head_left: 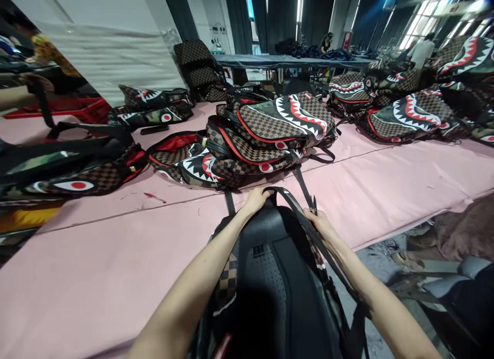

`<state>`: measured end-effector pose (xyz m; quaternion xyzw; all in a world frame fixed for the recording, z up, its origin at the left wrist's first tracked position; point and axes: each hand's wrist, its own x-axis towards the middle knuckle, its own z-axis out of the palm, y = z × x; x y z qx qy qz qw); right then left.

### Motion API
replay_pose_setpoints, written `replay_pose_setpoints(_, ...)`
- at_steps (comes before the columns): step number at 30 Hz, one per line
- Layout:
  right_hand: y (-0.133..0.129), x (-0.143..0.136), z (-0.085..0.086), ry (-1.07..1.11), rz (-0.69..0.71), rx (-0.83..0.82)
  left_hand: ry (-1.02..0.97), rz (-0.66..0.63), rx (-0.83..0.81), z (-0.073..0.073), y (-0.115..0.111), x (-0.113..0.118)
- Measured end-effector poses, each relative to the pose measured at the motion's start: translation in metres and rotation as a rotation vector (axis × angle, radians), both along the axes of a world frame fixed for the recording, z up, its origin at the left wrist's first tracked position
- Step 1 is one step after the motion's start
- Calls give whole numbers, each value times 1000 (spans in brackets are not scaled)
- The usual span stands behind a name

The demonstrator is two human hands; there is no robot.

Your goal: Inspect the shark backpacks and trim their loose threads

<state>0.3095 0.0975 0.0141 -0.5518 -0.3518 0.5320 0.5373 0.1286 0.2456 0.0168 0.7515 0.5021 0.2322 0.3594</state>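
A backpack [262, 276] with a black padded back panel and checkered sides lies at the near edge of the table, its back facing up. My left hand [255, 200] is closed on the top edge of the backpack, by the base of its strap. Small dark scissors [314, 206] point up from my right hand [318, 223], whose fingers are wrapped round them beside a black shoulder strap [303, 220]. That strap passes over my right forearm. The backpack's lower end runs out of view.
Checkered backpacks with shark mouths [285, 122] are piled beyond my hands on the pink table [116, 266]. More bags [412, 114] lie at the right and left [77, 168]. A person's hand [38, 83] holds a strap at the far left. Red thread scraps lie at the left.
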Motion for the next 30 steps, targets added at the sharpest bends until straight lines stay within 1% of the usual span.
replay_pose_setpoints(1, 0, 5, 7, -169, -53, 36, 40, 18, -23, -3, 4, 0)
replay_pose_setpoints(3, -4, 11, 27, -495, -140, 148, 105, 46, -67, -7, 9, -3)
replay_pose_setpoints(4, -8, 10, 39, -604, -143, 219, 126, 47, -87, -8, 10, -5)
replay_pose_setpoints(5, -12, 4, 50, -677, -110, 289, 142, 39, -106, -7, 10, -6)
replay_pose_setpoints(6, -17, -5, 61, -730, -41, 355, 151, 26, -121, -5, 9, -8)
replay_pose_setpoints(8, -29, -30, 76, -861, 207, 480, 161, 8, -131, 4, 4, -10)
replay_pose_setpoints(10, -38, -57, 83, -1108, 463, 547, 178, 26, -119, 23, -4, -13)
replay_pose_setpoints(11, -42, -66, 85, -1256, 548, 556, 191, 51, -110, 37, -9, -16)
replay_pose_setpoints(12, -44, -72, 87, -1398, 598, 554, 205, 82, -98, 53, -14, -21)
replay_pose_setpoints(13, -46, -74, 90, -1516, 612, 548, 216, 112, -85, 73, -20, -27)
replay_pose_setpoints(15, -51, -67, 101, -1653, 568, 539, 221, 152, -60, 121, -40, -41)
replay_pose_setpoints(16, -56, -61, 110, -1667, 520, 546, 194, 156, -60, 147, -54, -49)
replay_pose_setpoints(17, -62, -53, 120, -1645, 468, 563, 149, 151, -74, 173, -71, -55)
replay_pose_setpoints(18, -70, -46, 131, -1586, 423, 588, 57, 137, -122, 196, -90, -59)
replay_pose_setpoints(19, -80, -40, 143, -1491, 395, 617, -29, 132, -173, 215, -112, -61)
replay_pose_setpoints(20, -92, -35, 154, -1373, 390, 635, -99, 132, -230, 229, -133, -62)
replay_pose_setpoints(21, -105, -31, 165, -1246, 406, 636, -168, 138, -287, 238, -154, -60)
replay_pose_setpoints(22, -119, -29, 174, -1131, 426, 622, -224, 153, -333, 241, -173, -57)
replay_pose_setpoints(23, -134, -27, 180, -1048, 441, 598, -273, 173, -372, 241, -190, -54)
replay_pose_setpoints(24, -148, -27, 185, -1006, 441, 572, -319, 194, -403, 237, -203, -50)
replay_pose_setpoints(26, -172, -26, 189, -1021, 395, 543, -404, 233, -447, 226, -222, -42)
replay_pose_setpoints(28, -190, -26, 189, -1093, 313, 540, -490, 254, -478, 216, -233, -36)
replay_pose_setpoints(30, -203, -25, 188, -1151, 232, 558, -582, 267, -497, 212, -241, -30)
